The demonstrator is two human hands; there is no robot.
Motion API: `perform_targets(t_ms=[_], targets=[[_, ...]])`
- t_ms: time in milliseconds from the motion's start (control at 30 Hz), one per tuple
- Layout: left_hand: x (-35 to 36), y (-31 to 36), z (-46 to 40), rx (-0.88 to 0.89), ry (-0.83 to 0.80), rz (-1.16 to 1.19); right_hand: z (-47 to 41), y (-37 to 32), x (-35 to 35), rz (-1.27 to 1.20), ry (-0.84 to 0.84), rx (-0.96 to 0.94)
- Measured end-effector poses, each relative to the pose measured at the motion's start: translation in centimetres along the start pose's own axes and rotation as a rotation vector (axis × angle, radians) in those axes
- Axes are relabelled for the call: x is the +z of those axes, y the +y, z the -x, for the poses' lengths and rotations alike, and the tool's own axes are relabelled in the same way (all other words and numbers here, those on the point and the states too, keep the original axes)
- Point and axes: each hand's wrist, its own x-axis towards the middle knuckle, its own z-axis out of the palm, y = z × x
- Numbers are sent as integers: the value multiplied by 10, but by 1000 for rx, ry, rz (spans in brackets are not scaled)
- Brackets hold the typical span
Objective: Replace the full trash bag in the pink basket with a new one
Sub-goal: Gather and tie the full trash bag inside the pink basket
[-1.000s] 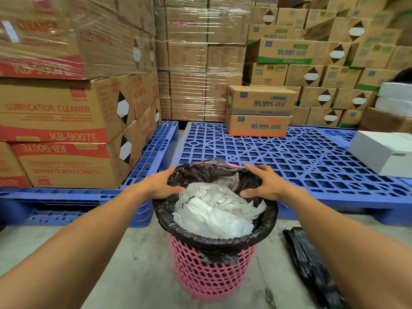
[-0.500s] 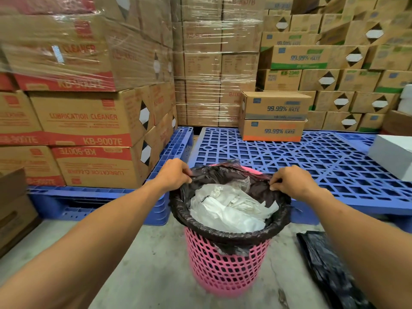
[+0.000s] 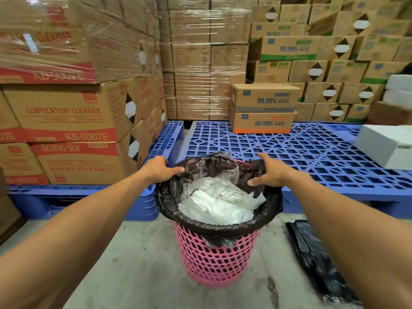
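Gathering the far edge of the full trash bag (image 3: pixel 219 227), I am seeing both hands change since half a second ago. The left hand (image 3: pixel 158 171) is pinching the black film beside its thumb, while the right hand (image 3: pixel 270 172), a fist earlier, is now spreading open with fingers draped over the rim. The pink basket (image 3: pixel 215 259) is sitting just below my wrists, and the new bag (image 3: pixel 316 262) is lying on the floor under my right forearm, so the lift is only beginning.
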Motion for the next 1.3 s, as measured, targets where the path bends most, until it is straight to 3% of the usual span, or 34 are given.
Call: perform_targets(t_ms=[133,233,433,567,700,800,867,900,967,1000,1133,1200,1300], targets=[[-9,-4,-4,10,118,31,3,-8,-7,144,99,19],[-13,-3,-2,-9,80,167,9,-18,-16,32,119,32],[-24,17,4,-14,31,808,25,-43,-40,-144,-99,88],[-34,29,7,-4,48,964,33,-69,-64,68,-149,142],[-50,46,15,28,11,1287,52,-106,-78,380,-271,182],[-64,53,18,56,7,1310,79,-124,-84,604,-104,121],[-69,53,20,45,-11,1215,83,-130,-86,618,-65,103],[-71,52,20,36,-9,1136,82,-133,-87,577,-142,107],[-76,53,26,42,19,943,74,-137,-88,318,-252,67],[-80,53,31,71,37,813,74,-139,-90,198,-231,18],[-91,49,39,265,173,-79,70,-148,-87,-8,-181,-191],[-90,46,46,304,200,-455,68,-155,-85,22,-174,-229],[-81,37,56,211,138,-831,71,-167,-86,286,-105,-214]])
